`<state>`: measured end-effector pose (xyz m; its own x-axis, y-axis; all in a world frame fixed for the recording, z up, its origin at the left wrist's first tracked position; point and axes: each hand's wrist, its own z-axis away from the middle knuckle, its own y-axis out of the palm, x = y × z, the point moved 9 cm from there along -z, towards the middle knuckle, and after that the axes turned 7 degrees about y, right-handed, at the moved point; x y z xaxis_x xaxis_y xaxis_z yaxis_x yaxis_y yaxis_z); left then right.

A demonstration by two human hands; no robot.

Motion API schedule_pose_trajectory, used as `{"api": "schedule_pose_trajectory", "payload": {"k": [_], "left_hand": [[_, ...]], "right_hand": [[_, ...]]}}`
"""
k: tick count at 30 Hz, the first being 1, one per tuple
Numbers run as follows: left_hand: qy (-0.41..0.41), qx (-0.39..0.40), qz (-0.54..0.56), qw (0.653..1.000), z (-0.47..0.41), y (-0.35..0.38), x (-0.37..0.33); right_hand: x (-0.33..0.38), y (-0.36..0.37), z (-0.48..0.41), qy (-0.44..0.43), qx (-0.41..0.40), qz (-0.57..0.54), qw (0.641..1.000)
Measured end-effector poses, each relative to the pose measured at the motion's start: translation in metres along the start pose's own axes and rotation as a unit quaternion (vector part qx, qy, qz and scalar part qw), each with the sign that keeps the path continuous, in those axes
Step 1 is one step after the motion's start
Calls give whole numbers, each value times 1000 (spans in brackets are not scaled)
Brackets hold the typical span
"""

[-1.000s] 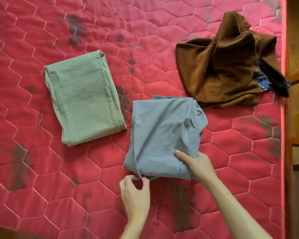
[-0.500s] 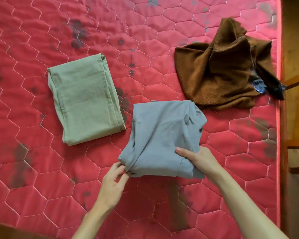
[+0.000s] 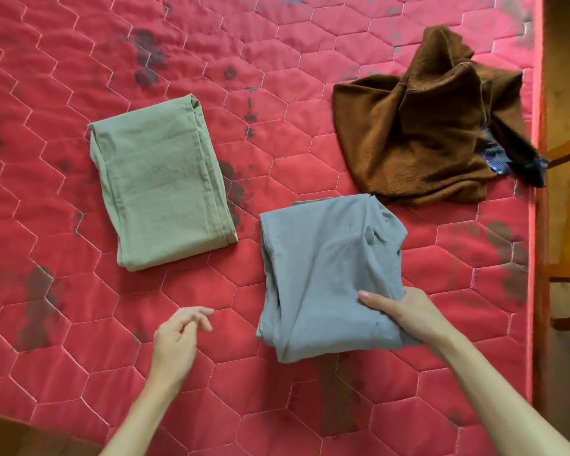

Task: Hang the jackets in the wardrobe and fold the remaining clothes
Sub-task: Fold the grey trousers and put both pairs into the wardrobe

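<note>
The grey garment [image 3: 329, 274] lies folded on the red quilted mattress [image 3: 63, 307], at about 5 o'clock from the middle of the view. The right hand [image 3: 405, 312] presses flat on its near right corner, fingers spread over the cloth and the thumb seemingly tucked at the edge; it pins the cloth more than it grips it. The left hand [image 3: 178, 337] hovers off to the 7 o'clock side, loosely curled, holding nothing and well apart from the grey cloth.

The fold looks loose: the far right corner bunches up and the near edge sags in a rounded lip. If the right hand lifts or slides the bundle by that one corner, the layers would likely slip open, since nothing holds the left side. Dragging it toward 1 o'clock could also catch it on the brown garment [image 3: 418, 136], whose near edge lies just beside the grey one's far corner.

The green garment [image 3: 158, 189] sits neatly folded at 9 o'clock, clear of both hands. The brown garment is still crumpled at 2 o'clock near the mattress edge, with a bit of dark blue fabric [image 3: 497, 159] showing under it; one end hangs close to the edge and could slide off.
</note>
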<state>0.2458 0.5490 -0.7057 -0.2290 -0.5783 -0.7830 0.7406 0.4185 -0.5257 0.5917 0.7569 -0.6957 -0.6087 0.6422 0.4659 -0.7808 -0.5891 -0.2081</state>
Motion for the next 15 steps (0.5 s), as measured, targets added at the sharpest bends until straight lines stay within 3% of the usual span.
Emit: {"api": "schedule_pose_trajectory", "payload": {"k": [2, 5, 11, 15], "left_hand": [[45, -25, -30, 998, 16, 5, -32], [100, 4, -23, 995, 35, 45, -76], [-12, 11, -54, 998, 13, 89, -64], [-52, 14, 34, 998, 1, 80, -41]], "right_hand": [[-6, 5, 1, 6, -9, -15, 1000], [-15, 16, 2, 11, -21, -38, 999], [-22, 22, 2, 11, -21, -50, 998], [-24, 20, -3, 16, -15, -46, 999]]}}
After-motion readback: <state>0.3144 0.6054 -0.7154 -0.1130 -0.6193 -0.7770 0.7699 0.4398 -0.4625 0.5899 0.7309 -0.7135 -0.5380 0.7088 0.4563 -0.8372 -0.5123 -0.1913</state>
